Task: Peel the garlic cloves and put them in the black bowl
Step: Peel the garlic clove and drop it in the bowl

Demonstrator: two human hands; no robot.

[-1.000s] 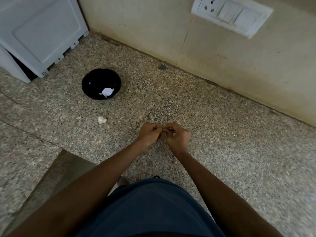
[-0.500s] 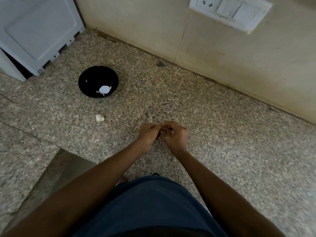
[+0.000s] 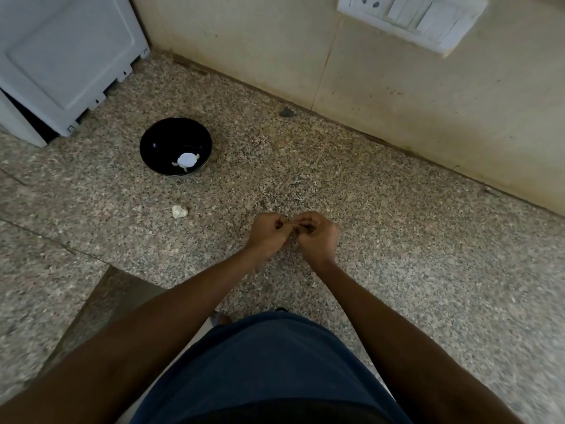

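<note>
While both hands pinch together, the black bowl [image 3: 165, 142] sits well left.

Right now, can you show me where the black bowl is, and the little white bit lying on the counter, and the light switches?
black bowl [image 3: 159, 142]: head view, on its dark inner wall.
white bit [image 3: 179, 212]: head view, on its middle, lying on the counter apart from the bowl.
switch plate [image 3: 412, 16]: head view, on its white face.
</note>
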